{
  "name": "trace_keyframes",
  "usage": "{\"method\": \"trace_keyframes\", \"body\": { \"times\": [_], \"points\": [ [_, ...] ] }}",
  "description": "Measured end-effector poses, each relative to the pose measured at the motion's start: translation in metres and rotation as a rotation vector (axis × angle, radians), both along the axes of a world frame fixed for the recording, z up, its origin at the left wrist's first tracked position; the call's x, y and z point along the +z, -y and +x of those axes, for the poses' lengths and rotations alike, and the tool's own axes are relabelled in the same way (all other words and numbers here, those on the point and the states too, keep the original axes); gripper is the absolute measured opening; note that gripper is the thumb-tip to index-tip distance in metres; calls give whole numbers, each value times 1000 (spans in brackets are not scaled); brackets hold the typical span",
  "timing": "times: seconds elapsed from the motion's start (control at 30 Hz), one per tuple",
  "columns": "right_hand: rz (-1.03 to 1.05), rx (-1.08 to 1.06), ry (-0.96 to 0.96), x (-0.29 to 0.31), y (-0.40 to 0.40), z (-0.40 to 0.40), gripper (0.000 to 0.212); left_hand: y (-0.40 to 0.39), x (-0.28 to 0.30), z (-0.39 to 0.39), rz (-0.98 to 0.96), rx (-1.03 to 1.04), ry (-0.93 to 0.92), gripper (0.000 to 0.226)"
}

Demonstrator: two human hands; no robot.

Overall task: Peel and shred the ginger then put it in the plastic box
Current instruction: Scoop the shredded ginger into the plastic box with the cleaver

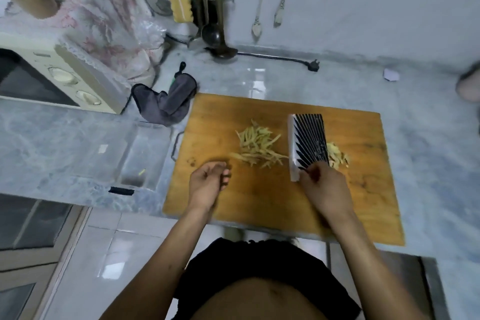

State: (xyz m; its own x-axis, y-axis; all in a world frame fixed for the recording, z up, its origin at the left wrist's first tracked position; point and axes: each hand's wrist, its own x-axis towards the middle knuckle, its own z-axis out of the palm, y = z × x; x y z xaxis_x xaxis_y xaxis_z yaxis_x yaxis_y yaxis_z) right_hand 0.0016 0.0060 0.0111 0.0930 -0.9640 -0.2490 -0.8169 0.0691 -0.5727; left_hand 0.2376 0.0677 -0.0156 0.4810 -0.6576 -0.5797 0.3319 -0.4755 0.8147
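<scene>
On the grey marble counter (pixel 311 80) lies a rectangular wooden chopping board (pixel 259 202). Left of it sits a clear plastic box (pixel 145 153). The right hand (pixel 324 189) grips the handle of a broad striped cleaver (pixel 307 140), blade resting on the board. The left hand (pixel 207 184) hovers, fingers loosely curled, holding nothing. 2 heaps of pale shredded ginger (pixel 257 148) flank the blade.

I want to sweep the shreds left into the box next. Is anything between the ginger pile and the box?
Nothing visible blocks it. The pile of pale yellow ginger shreds lies on the wooden cutting board; the clear plastic box sits just beyond the board's left edge. Only the empty left hand hovers nearby.
</scene>
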Motion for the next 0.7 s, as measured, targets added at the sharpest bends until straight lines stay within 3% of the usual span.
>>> {"method": "trace_keyframes", "body": {
  "times": [0.13, 0.23, 0.3, 0.4, 0.53, 0.6, 0.7],
  "points": [
    [33, -84, -235, -15, -5, -36, 47, 13, 6, -32, 4, -62, 5, 19],
    [158, -70, -255, -25, -1, -44, 60, 21, 14, -54, 18, -96, -1, 20],
    [187, -89, -166, -29, 3, -46, 48, 25, 18, -65, 18, -93, -3, 19],
    [222, -161, 118, -22, 9, -48, 12, 25, 21, -76, 26, -71, 13, 19],
    [218, -152, 357, -9, 1, -59, 12, 20, 23, -78, 37, -10, 48, 17],
    [132, -136, 354, -12, -9, -68, 7, 17, 22, -75, 40, 42, 67, 17],
    [7, -58, 260, -16, -17, -77, 24, 13, 17, -71, 39, 106, 89, 21]
  ]
}}
